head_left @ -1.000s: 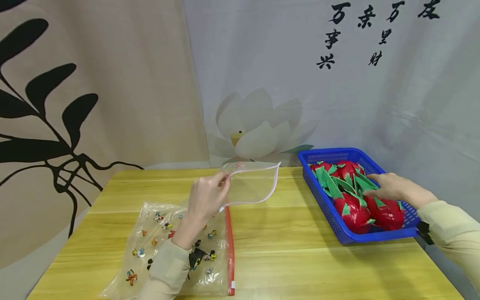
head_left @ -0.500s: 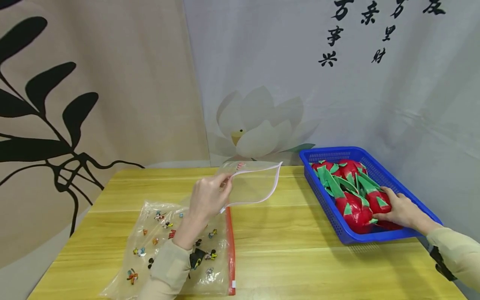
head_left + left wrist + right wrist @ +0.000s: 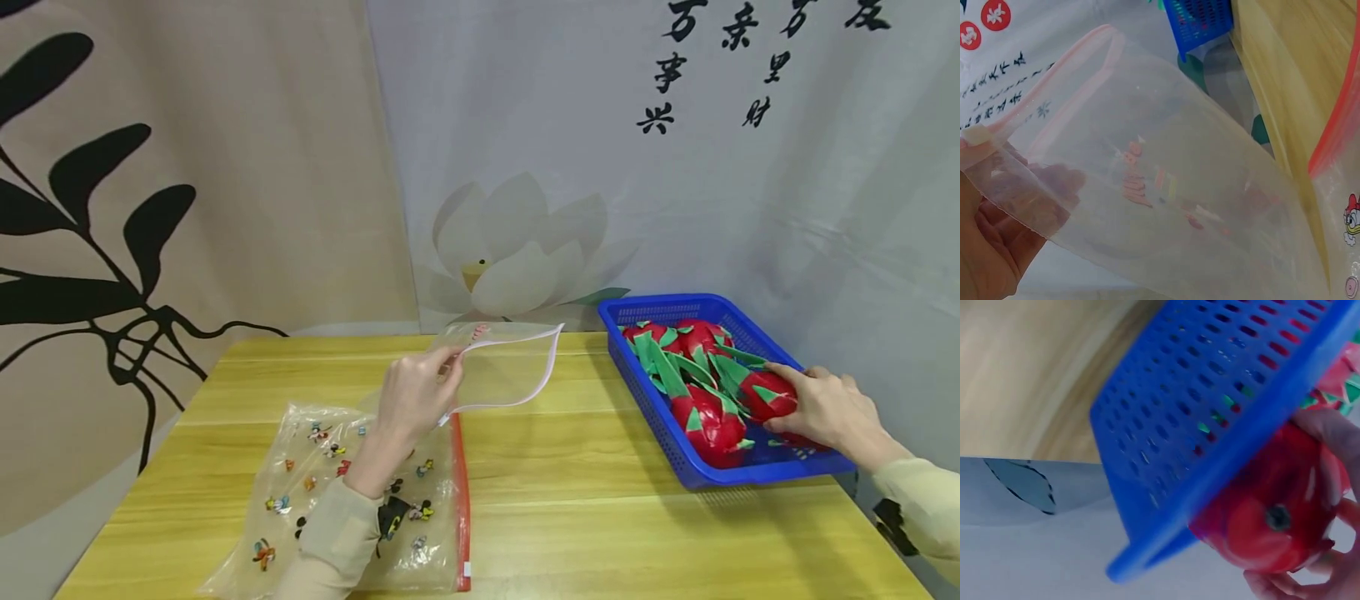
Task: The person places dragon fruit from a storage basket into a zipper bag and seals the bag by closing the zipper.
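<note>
My left hand (image 3: 416, 392) pinches the edge of a clear zip bag (image 3: 506, 371) near its mouth. The bag's pale pink zip strip gapes apart, its white slider (image 3: 975, 135) close to the fingers in the left wrist view. On the right, my right hand (image 3: 832, 408) grips a red dragon fruit (image 3: 767, 397) with green leaf tips, inside the blue basket (image 3: 678, 477). The right wrist view has thumb and fingers curled round the dragon fruit (image 3: 1266, 512), right by the basket's rim. Several other dragon fruits (image 3: 712, 427) lie beside it in the basket.
A larger clear bag (image 3: 288, 533) with cartoon prints and a red zip strip (image 3: 461, 508) lies flat under my left forearm. Both bags and the basket are at the wooden table (image 3: 570, 517). A printed cloth (image 3: 517, 108) hangs behind the table.
My right hand has gone from over the leaves to the near dragon fruit, taken hold of it and shifted it slightly right. The left hand and its bag stay in place.
</note>
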### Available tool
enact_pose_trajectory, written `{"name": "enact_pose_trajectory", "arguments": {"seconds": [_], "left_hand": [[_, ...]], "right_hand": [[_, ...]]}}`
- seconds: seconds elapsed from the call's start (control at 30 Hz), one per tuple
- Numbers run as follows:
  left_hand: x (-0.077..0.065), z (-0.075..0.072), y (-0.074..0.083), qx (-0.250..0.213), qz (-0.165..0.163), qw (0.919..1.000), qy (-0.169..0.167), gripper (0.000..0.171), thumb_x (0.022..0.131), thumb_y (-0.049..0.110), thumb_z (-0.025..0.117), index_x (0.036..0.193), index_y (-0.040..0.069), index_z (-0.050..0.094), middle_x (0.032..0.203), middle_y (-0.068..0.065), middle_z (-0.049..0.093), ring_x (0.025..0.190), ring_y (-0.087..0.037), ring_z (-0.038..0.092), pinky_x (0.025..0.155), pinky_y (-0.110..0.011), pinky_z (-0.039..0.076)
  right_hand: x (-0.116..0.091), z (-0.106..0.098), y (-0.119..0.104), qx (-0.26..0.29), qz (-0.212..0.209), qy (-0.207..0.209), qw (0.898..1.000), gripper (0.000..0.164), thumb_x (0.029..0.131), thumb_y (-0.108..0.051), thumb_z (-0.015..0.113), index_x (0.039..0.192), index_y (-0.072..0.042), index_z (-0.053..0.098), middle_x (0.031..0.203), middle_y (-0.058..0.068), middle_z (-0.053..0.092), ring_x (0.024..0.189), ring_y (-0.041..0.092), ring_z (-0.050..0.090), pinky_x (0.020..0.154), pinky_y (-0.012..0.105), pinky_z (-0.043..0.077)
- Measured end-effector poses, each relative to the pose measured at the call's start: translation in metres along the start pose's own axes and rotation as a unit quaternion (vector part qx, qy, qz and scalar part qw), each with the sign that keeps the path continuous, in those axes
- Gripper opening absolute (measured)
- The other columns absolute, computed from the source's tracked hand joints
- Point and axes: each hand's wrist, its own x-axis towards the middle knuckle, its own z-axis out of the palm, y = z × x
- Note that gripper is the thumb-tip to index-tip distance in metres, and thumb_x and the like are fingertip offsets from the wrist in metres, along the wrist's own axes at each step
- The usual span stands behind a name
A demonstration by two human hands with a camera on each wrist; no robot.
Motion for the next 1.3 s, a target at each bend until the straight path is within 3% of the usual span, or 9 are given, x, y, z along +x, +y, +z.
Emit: {"name": "enact_pose_trajectory", "arguments": {"seconds": [0.13, 0.27, 0.4, 0.57, 0.67, 0.73, 0.83, 1.1, 1.3], "left_hand": [[0.0, -0.001, 0.0, 0.001, 0.001, 1.0, -0.001, 0.012, 0.086, 0.005, 0.063, 0.092, 0.0, 0.072, 0.08, -0.015, 0.074, 0.038, -0.004, 0.048, 0.037, -0.007, 0.027], [-0.001, -0.002, 0.0, -0.001, -0.003, 1.0, -0.002, 0.013, 0.086, 0.005, 0.063, 0.092, -0.001, 0.072, 0.08, -0.015, 0.074, 0.038, -0.004, 0.048, 0.037, -0.007, 0.027], [-0.001, -0.003, -0.001, 0.0, -0.007, 1.0, -0.002, 0.013, 0.086, 0.005, 0.063, 0.092, -0.001, 0.072, 0.079, -0.016, 0.074, 0.037, -0.002, 0.043, 0.036, -0.008, 0.027], [-0.001, -0.003, -0.002, 0.004, -0.005, 1.0, 0.0, 0.012, 0.086, 0.004, 0.062, 0.092, 0.0, 0.072, 0.078, -0.015, 0.074, 0.036, -0.003, 0.043, 0.036, -0.009, 0.027], [-0.002, -0.002, -0.003, 0.007, -0.003, 1.0, 0.003, 0.012, 0.086, 0.004, 0.063, 0.092, 0.0, 0.072, 0.078, -0.015, 0.074, 0.036, -0.004, 0.045, 0.036, -0.009, 0.027], [-0.002, -0.002, -0.004, 0.01, -0.002, 0.9999, 0.006, 0.011, 0.086, 0.004, 0.063, 0.092, 0.0, 0.072, 0.078, -0.014, 0.074, 0.036, -0.005, 0.046, 0.035, -0.009, 0.026], [-0.001, -0.001, -0.004, 0.011, -0.001, 0.9999, 0.011, 0.011, 0.086, 0.004, 0.063, 0.091, 0.0, 0.072, 0.077, -0.014, 0.074, 0.037, -0.006, 0.048, 0.036, -0.008, 0.026], [0.002, 0.001, -0.004, 0.004, -0.004, 0.9999, 0.014, 0.012, 0.087, 0.005, 0.062, 0.091, 0.0, 0.072, 0.078, -0.015, 0.074, 0.046, -0.014, 0.063, 0.037, -0.008, 0.031], [0.001, 0.0, -0.005, 0.008, -0.007, 0.9997, 0.024, 0.013, 0.086, 0.005, 0.062, 0.091, 0.001, 0.073, 0.078, -0.014, 0.074, 0.052, -0.017, 0.068, 0.037, -0.011, 0.034]], "right_hand": [[-0.003, -0.013, -0.007, -0.046, -0.009, 0.046, 0.998, 0.082, 0.063, -0.039, 0.083, 0.129, -0.006, 0.048, 0.113, 0.04, 0.048, 0.078, 0.055, 0.043, 0.044, 0.048, 0.045], [-0.005, -0.026, -0.013, -0.073, -0.009, 0.111, 0.991, 0.081, 0.058, -0.031, 0.087, 0.127, -0.009, 0.048, 0.113, 0.039, 0.046, 0.086, 0.062, 0.041, 0.06, 0.067, 0.044], [-0.004, -0.034, -0.026, -0.027, -0.033, 0.156, 0.987, 0.087, 0.06, -0.023, 0.086, 0.135, -0.013, 0.044, 0.121, 0.036, 0.041, 0.101, 0.063, 0.037, 0.066, 0.076, 0.04], [-0.004, -0.035, -0.051, 0.01, -0.104, 0.214, 0.971, 0.09, 0.058, -0.018, 0.087, 0.137, -0.016, 0.045, 0.129, 0.031, 0.041, 0.108, 0.054, 0.039, 0.054, 0.07, 0.045], [-0.001, -0.034, -0.069, 0.012, -0.153, 0.255, 0.954, 0.078, 0.071, -0.047, 0.079, 0.136, -0.018, 0.048, 0.131, 0.028, 0.044, 0.112, 0.051, 0.041, 0.05, 0.065, 0.046], [0.0, -0.035, -0.082, 0.013, -0.184, 0.286, 0.94, 0.074, 0.08, -0.066, 0.058, 0.136, -0.019, 0.05, 0.132, 0.026, 0.046, 0.113, 0.05, 0.043, 0.046, 0.062, 0.047], [0.002, -0.037, -0.102, 0.016, -0.219, 0.328, 0.919, 0.081, 0.084, -0.076, 0.025, 0.135, -0.019, 0.052, 0.132, 0.024, 0.049, 0.116, 0.048, 0.045, 0.042, 0.057, 0.047], [-0.002, -0.047, -0.155, 0.034, -0.294, 0.379, 0.877, 0.07, 0.09, -0.067, 0.032, 0.132, -0.016, 0.055, 0.133, 0.018, 0.053, 0.121, 0.041, 0.047, 0.057, 0.059, 0.053], [-0.006, -0.047, -0.191, 0.043, -0.365, 0.4, 0.84, 0.054, 0.09, -0.049, 0.043, 0.126, -0.013, 0.06, 0.13, 0.02, 0.057, 0.118, 0.041, 0.052, 0.058, 0.056, 0.055]]}}
